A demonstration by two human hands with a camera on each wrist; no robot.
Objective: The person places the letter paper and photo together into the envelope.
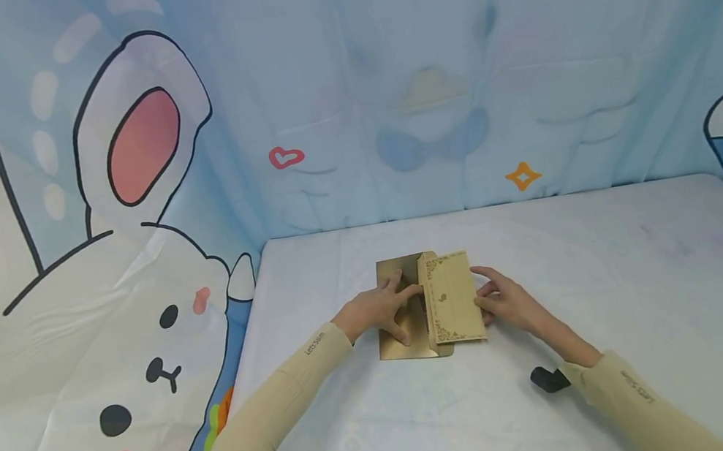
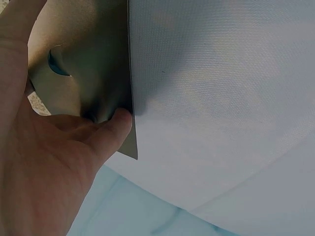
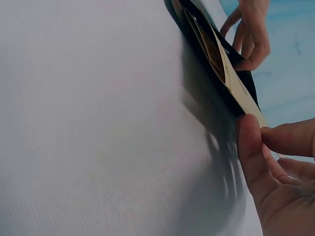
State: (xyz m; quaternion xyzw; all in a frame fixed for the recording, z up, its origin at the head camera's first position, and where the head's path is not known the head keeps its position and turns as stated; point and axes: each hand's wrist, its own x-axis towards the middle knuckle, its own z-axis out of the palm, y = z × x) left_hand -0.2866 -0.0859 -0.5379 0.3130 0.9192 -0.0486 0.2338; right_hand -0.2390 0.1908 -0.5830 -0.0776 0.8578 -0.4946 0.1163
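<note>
A gold envelope (image 1: 417,346) lies on the white table, and a cream folded card (image 1: 455,300) with ornate brown corners overlaps its right part. My left hand (image 1: 378,308) is spread over the envelope and presses on it, one finger reaching to the card's left edge. In the left wrist view a fingertip touches the metallic envelope (image 2: 83,29) close to its edge, and a curved slit shows in the surface. My right hand (image 1: 509,303) pinches the card's right edge between thumb and finger. Seen edge-on in the right wrist view, the card (image 3: 239,93) gapes between its layers.
The white-covered table (image 1: 602,251) extends around the envelope. Behind it hangs a blue curtain (image 1: 332,74) with cartoon prints, and a large printed rabbit (image 1: 147,329) fills the left side. A small black object (image 1: 548,380) shows beside the right sleeve.
</note>
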